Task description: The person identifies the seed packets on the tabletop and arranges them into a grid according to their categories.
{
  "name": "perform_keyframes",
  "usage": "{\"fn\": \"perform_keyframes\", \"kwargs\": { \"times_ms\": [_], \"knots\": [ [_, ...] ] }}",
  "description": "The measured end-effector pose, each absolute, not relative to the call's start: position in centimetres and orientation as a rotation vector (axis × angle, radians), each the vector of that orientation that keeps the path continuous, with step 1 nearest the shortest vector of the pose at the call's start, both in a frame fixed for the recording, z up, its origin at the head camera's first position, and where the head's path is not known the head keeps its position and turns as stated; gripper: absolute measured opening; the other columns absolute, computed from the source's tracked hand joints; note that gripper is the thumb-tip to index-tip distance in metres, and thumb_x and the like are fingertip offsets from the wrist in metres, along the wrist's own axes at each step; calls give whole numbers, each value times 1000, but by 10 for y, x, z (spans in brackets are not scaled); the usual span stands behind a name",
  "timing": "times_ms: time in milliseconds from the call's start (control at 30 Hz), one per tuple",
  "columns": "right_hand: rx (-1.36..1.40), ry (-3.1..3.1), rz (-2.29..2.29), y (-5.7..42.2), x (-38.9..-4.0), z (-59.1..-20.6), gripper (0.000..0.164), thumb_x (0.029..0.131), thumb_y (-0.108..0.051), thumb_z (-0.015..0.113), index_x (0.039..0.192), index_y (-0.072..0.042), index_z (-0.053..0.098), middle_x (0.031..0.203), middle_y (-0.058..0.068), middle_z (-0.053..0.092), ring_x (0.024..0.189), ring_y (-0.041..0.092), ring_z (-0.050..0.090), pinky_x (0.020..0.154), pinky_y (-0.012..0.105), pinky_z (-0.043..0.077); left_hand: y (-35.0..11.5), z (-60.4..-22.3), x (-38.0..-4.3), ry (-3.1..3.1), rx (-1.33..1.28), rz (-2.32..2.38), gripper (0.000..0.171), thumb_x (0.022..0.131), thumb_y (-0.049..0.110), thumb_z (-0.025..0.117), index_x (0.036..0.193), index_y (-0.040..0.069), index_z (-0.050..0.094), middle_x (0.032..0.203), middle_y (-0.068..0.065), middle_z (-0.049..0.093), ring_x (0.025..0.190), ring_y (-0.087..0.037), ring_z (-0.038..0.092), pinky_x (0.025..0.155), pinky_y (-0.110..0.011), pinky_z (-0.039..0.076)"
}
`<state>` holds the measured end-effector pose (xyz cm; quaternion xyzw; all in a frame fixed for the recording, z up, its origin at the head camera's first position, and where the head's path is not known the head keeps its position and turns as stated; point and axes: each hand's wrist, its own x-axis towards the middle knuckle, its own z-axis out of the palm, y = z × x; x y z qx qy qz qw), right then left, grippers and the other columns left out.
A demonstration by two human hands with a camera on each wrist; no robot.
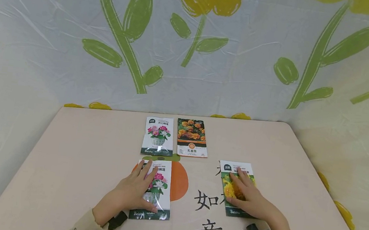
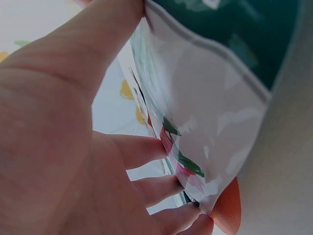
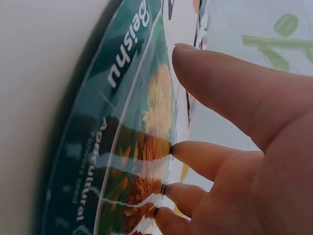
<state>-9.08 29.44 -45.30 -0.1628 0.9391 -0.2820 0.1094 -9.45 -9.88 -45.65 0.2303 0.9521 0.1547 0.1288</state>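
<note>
My left hand (image 1: 135,189) rests with spread fingers on a white seed packet (image 1: 159,204) with pink flowers in a bowl and a dark green bottom band. In the left wrist view, its fingertips touch the glossy front of that packet (image 2: 205,98). Over on the right, my right hand (image 1: 251,200) lies on a seed packet with yellow-orange flowers (image 1: 229,190), fingers extended across the picture. The right wrist view has the fingertips on that packet's front (image 3: 132,127), which reads "Beishu". Both packets lie flat on the table.
Behind the left hand lie a second pink-flower seed packet (image 1: 158,136) and an orange marigold packet (image 1: 192,138), side by side. The pale table cover (image 1: 60,169) bears black characters and an orange print. A flower-printed cloth (image 1: 231,71) hangs at the back and sides.
</note>
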Motion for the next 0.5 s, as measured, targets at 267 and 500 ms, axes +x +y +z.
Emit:
{"fn": "perform_keyframes", "kwargs": {
  "times_ms": [267,500],
  "knots": [
    [-484,2759,-804,291,-88,-453,82,88,-38,73,152,-3,36,160,28,14,144,54,10,103,79,17,-98,-457,-94,2768,661,447,120,62,67,82,154,5,34,162,-22,18,147,-46,13,100,-60,43],
    [-486,2764,-777,289,-87,-454,83,88,-39,73,153,-4,34,161,27,14,145,52,9,103,78,18,-98,-456,-94,2767,661,451,120,62,66,82,154,5,34,162,-22,18,147,-47,13,101,-61,42]
  ]
}}
